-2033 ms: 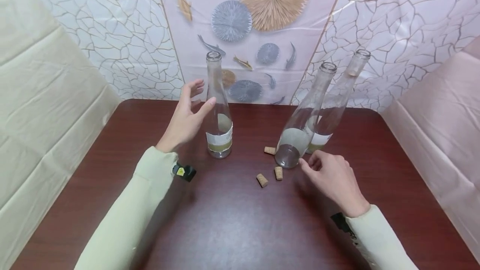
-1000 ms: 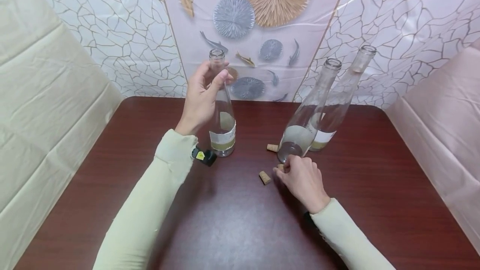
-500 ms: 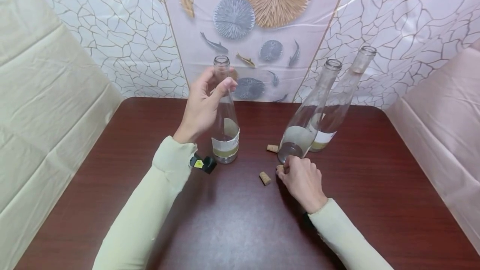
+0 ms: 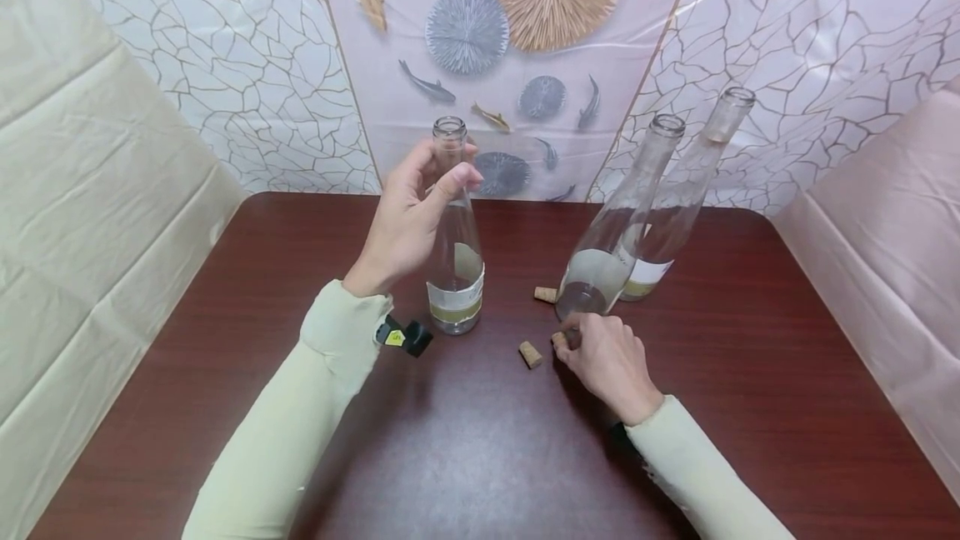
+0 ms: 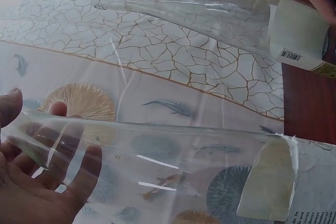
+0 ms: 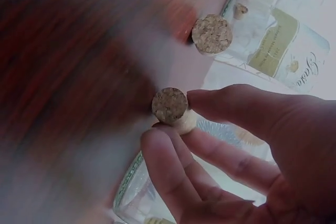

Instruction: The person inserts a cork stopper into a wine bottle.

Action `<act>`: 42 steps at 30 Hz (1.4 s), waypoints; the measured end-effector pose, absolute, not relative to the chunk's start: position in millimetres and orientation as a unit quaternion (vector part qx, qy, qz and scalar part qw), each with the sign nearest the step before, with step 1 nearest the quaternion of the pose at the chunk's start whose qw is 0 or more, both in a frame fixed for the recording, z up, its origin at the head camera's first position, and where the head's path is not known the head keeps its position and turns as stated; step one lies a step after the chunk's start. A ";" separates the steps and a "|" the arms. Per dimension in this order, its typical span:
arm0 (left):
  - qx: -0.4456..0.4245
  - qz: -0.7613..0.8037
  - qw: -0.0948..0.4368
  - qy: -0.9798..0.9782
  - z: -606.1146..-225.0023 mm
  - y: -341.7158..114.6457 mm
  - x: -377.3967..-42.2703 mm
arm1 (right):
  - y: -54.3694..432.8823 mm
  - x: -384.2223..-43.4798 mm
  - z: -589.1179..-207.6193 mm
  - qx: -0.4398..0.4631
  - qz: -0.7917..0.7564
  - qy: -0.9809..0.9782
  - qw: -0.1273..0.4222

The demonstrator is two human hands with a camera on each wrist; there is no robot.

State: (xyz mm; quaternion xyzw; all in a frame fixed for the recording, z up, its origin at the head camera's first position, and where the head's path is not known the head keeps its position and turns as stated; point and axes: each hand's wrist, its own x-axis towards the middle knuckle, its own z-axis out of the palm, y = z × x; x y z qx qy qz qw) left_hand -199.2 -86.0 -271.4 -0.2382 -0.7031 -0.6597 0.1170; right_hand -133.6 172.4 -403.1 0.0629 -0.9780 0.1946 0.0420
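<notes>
My left hand (image 4: 405, 227) has its thumb and fingers around the neck of a clear glass bottle (image 4: 455, 302), which stands upright on the table with a torn white and olive label. The left wrist view shows the fingers through the bottle's glass (image 5: 173, 166). To the right, my right hand (image 4: 611, 363) pinches a small cork (image 6: 169, 105) between thumb and fingertips, low at the tabletop. A second cork (image 4: 530, 354) lies just left of it. Behind, a third cork (image 4: 545, 295) lies beside the base of another bottle.
Two more clear bottles, a nearer one (image 4: 600, 269) and a farther one (image 4: 647, 273), stand close together just beyond my right hand. The dark red-brown table (image 4: 465, 457) ends at a patterned cloth backdrop (image 4: 277, 98). Pale cloth hangs on both sides.
My left hand went from beside the bottle to gripping its neck, and the bottle shifted slightly right and nearer. My right hand moved left from beside the bottles and took hold of a cork.
</notes>
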 end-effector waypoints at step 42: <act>-0.254 -0.649 0.135 -0.704 -281.5 -81.5 -202.1 | 164.4 -121.8 -366.6 0.349 0.326 -0.855 0.202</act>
